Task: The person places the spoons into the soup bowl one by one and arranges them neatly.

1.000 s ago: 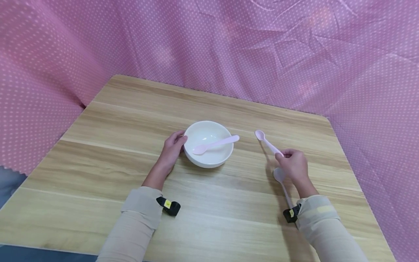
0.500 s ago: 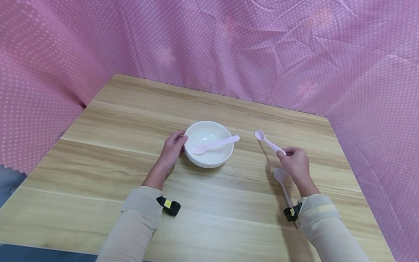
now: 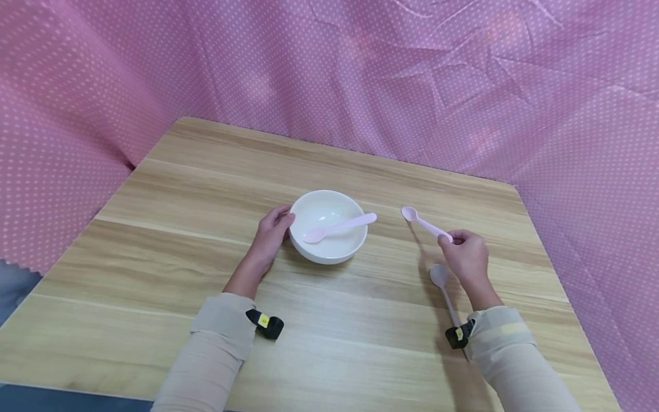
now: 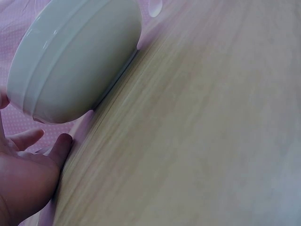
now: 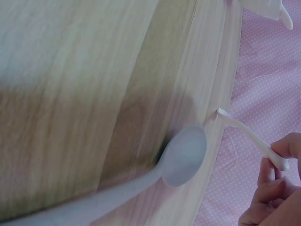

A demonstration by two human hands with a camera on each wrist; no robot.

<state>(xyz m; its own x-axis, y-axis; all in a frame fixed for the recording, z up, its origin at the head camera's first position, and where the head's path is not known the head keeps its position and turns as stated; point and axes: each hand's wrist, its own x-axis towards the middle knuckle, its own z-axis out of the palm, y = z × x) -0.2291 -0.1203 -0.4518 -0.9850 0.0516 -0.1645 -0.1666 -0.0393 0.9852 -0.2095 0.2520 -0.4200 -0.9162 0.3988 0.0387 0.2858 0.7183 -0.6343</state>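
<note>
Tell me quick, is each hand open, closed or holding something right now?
Left hand: holding the white bowl by its side.
Right hand: closed, fingers pinching a pink spoon by its handle end.

With my left hand [image 4: 29, 176], at the lower left of the frame, I hold the white bowl [image 4: 77, 59], one fingertip against it at the left edge. Two more of my fingers stretch just below the bowl, which fills the upper left, its base on the wooden table [image 4: 197, 127]. Dotted pink cloth [image 4: 18, 120] shows behind; a pale rounded tip [image 4: 155, 7] pokes in at the top.
</note>
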